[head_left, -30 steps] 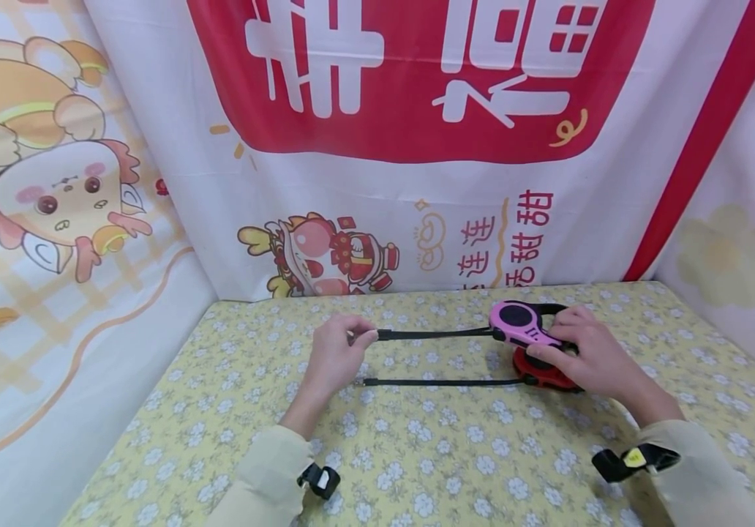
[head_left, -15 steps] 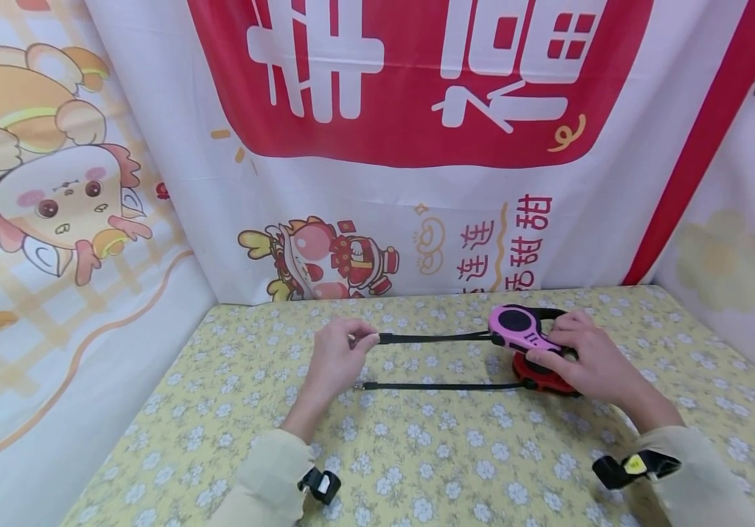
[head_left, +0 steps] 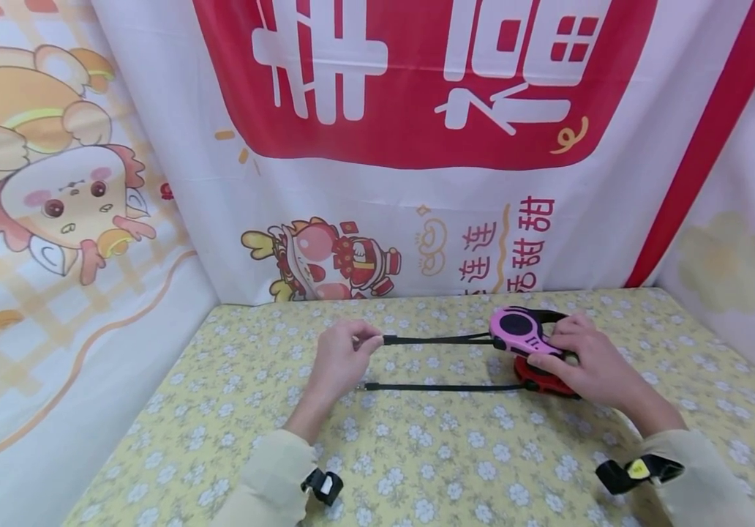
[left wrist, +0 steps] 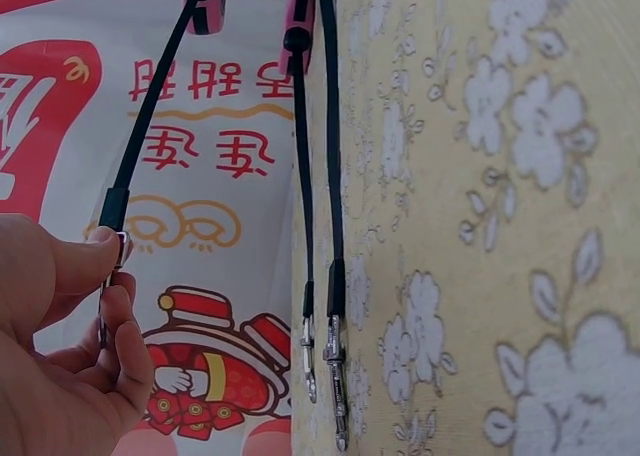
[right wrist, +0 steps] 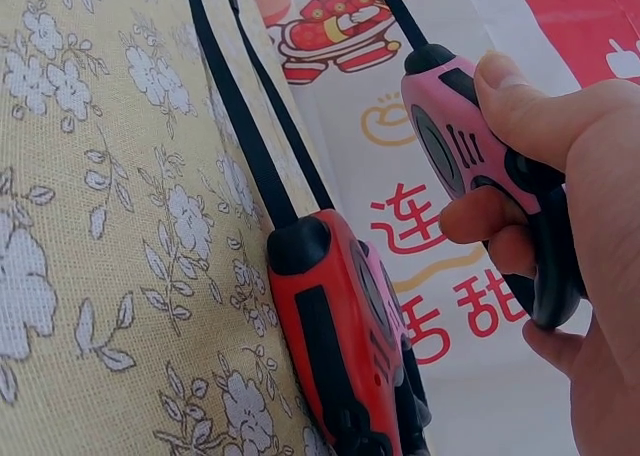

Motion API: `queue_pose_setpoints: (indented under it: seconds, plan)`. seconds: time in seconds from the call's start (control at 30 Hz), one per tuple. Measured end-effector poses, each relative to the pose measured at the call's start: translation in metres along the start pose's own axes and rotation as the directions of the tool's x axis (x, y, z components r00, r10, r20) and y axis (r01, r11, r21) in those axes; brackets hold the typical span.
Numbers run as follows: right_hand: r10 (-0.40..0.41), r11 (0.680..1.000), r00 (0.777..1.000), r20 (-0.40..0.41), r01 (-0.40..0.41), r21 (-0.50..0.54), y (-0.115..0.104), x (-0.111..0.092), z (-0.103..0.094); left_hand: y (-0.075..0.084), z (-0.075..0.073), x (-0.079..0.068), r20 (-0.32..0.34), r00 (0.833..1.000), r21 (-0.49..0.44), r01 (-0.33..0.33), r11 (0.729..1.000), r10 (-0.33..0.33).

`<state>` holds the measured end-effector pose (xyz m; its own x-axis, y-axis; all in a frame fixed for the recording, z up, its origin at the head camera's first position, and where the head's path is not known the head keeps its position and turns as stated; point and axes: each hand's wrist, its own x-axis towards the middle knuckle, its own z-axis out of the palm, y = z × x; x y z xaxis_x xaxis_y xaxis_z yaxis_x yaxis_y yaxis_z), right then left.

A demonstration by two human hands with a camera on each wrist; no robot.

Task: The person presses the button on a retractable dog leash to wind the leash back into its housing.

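My right hand (head_left: 584, 357) grips the handle of a pink and black retractable dog leash (head_left: 516, 327), holding it above the table. Its black strap (left wrist: 150, 111) runs out to my left hand (head_left: 339, 359), which pinches the metal clip (left wrist: 120, 251) at the end between thumb and fingers. Below the held leash, a red retractable leash (right wrist: 325, 306) lies on the table with its strap (head_left: 443, 387) stretched out leftward. Beside the red one is a second pink leash (right wrist: 378, 271), mostly hidden in the head view. Two metal clips (left wrist: 336, 376) of the lying leashes rest side by side.
A yellow cloth with white flowers covers the table (head_left: 430, 468). Behind it hangs a white and red printed curtain (head_left: 364, 183). Printed fabric walls (head_left: 55, 307) close off the left and right sides. Each sleeve carries a black strap band (head_left: 637, 472).
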<state>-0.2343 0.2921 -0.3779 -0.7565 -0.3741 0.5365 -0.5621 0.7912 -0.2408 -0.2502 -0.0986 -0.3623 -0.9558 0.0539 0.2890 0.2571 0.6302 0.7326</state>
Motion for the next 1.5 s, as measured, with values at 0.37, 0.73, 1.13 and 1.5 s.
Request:
queue_pose_setpoints:
  seconds: [0.37,0.73,1.13,1.5]
  plan:
    - [0.033,0.999,0.999,0.023,-0.033,0.002,-0.006,-0.001,-0.002,0.002,0.001,0.001,0.022,1.000,-0.013,-0.005,1.000,0.005]
    - [0.035,0.999,0.998,0.047,-0.036,0.018,-0.012,0.004,0.002,0.002,0.002,-0.001,0.014,0.999,-0.014,-0.033,0.999,0.033]
    - [0.052,0.999,0.996,0.073,-0.052,0.002,-0.014,0.005,0.000,0.008,0.004,0.000,0.024,0.999,-0.016,-0.043,0.999,0.044]
    - [0.020,1.000,0.998,0.066,-0.021,0.001,-0.015,0.009,0.000,0.012,0.005,0.000,0.037,0.998,-0.025,-0.051,0.998,0.052]
